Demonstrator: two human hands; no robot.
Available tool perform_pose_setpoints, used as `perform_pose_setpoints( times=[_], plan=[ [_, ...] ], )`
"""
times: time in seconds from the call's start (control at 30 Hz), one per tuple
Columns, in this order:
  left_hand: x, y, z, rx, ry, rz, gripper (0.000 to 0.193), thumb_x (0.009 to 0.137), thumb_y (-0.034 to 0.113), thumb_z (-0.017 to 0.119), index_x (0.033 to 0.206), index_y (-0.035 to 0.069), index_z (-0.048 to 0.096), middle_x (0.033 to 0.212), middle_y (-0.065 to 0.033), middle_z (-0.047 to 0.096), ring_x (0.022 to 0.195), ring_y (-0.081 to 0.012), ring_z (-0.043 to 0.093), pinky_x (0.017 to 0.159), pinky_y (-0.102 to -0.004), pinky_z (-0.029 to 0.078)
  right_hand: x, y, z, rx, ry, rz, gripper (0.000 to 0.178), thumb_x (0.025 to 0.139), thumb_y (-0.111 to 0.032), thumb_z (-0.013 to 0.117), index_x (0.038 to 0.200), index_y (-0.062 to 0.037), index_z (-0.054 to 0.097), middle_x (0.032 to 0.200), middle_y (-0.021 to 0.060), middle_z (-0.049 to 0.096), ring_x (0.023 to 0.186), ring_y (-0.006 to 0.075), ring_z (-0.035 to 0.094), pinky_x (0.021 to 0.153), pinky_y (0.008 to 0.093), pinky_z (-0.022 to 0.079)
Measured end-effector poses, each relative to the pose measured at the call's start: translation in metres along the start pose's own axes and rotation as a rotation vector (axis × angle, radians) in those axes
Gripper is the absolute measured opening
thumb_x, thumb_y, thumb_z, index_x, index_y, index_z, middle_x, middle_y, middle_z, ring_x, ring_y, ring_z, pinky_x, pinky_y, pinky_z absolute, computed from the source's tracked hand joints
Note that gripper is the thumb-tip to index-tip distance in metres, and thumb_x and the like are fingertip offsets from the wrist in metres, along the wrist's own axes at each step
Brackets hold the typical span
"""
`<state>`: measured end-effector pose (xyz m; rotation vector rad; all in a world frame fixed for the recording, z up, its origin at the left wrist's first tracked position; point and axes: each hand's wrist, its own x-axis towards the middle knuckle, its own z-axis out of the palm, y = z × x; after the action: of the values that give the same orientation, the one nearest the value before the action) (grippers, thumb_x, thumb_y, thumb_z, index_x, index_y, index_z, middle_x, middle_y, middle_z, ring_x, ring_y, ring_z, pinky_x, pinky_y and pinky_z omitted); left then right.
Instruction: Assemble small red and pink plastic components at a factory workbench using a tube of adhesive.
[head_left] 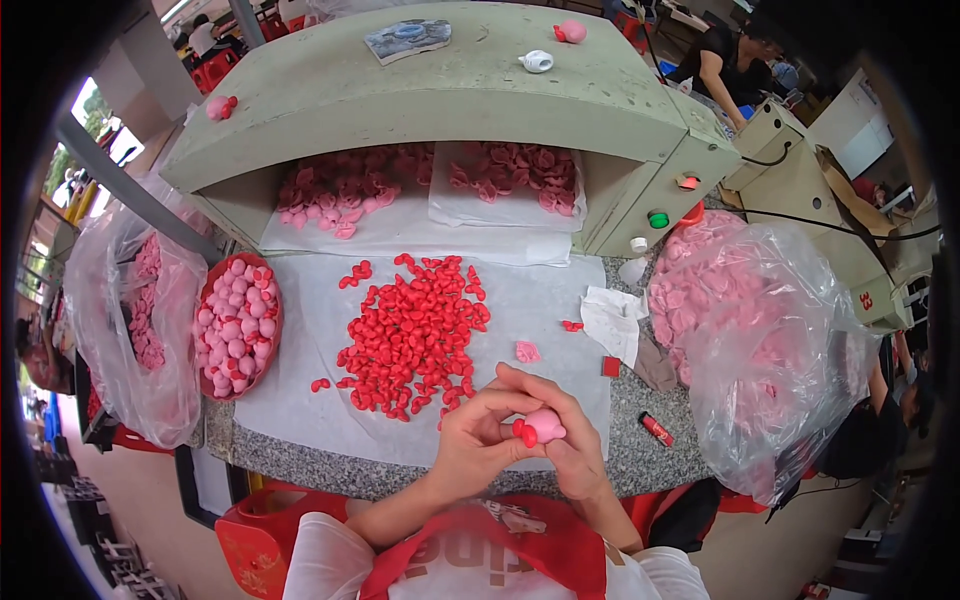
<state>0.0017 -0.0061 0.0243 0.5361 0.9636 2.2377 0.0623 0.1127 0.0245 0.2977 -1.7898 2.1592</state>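
In front of my chest, a small round pink toy piece [546,424] with a red bow-shaped part [525,432] at its left side sits between my two hands. My left hand [472,436] has its fingers curled in and pinched against the toy's left side, by the red part. Around the pink body's right side close the fingers and thumb of my right hand [577,440]. Just beyond my fingertips lies a loose pink piece [528,351]. A spread pile of red bow-shaped pieces [412,335] covers the middle of the white sheet [290,400].
A red basket [207,388] of pink-and-red pieces stands left, beside a plastic bag [95,350]. Ahead, a green metal machine [420,115] shelters more pink pieces. At right are a large clear bag [770,360], a white cloth [612,325], a red block [611,367] and a red tube [656,430].
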Motion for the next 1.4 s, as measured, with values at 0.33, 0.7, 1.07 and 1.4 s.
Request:
perform_pose_setpoints(
  times=[0.33,0.7,1.07,1.4],
  plan=[
    [0.001,0.009,-0.005,0.586,-0.178,0.205,0.032,0.068,-0.011,0.065,0.098,-0.004,0.057,0.106,-0.0139,0.048,0.092,-0.0192,0.056,0.077,-0.0254,0.051,-0.002,-0.012,0.004,-0.002,0.002,0.126,0.055,0.086,-0.020,0.039,0.133,0.0044,0.023,0.136,0.0227,0.029,0.124,0.0301,0.033,0.101,0.0361,0.027],
    [-0.006,0.012,0.004,0.720,-0.058,0.212,0.034,0.064,-0.012,0.067,0.097,-0.003,0.059,0.099,-0.0122,0.052,0.087,-0.0159,0.056,0.066,-0.0228,0.049,-0.004,-0.023,0.008,0.013,0.009,0.276,0.053,0.079,-0.004,0.035,0.132,0.0044,0.028,0.132,0.0201,0.036,0.121,0.0268,0.038,0.099,0.0338,0.030],
    [-0.005,0.008,0.002,0.814,-0.045,0.404,0.028,0.062,-0.008,0.070,0.086,0.003,0.064,0.087,-0.0075,0.057,0.075,-0.0139,0.055,0.061,-0.0243,0.044,-0.006,-0.024,0.009,-0.144,-0.008,0.167,0.047,0.079,-0.001,0.036,0.125,0.0052,0.037,0.119,0.0158,0.044,0.104,0.0215,0.046,0.089,0.0293,0.036],
    [-0.004,0.009,-0.001,0.810,-0.059,0.416,0.028,0.062,-0.009,0.068,0.086,0.003,0.065,0.086,-0.0072,0.057,0.074,-0.0142,0.055,0.060,-0.0246,0.044,-0.006,-0.022,0.010,-0.176,0.001,0.144,0.046,0.079,-0.001,0.036,0.125,0.0036,0.039,0.118,0.0159,0.044,0.098,0.0203,0.048,0.084,0.0285,0.039]
  ],
)
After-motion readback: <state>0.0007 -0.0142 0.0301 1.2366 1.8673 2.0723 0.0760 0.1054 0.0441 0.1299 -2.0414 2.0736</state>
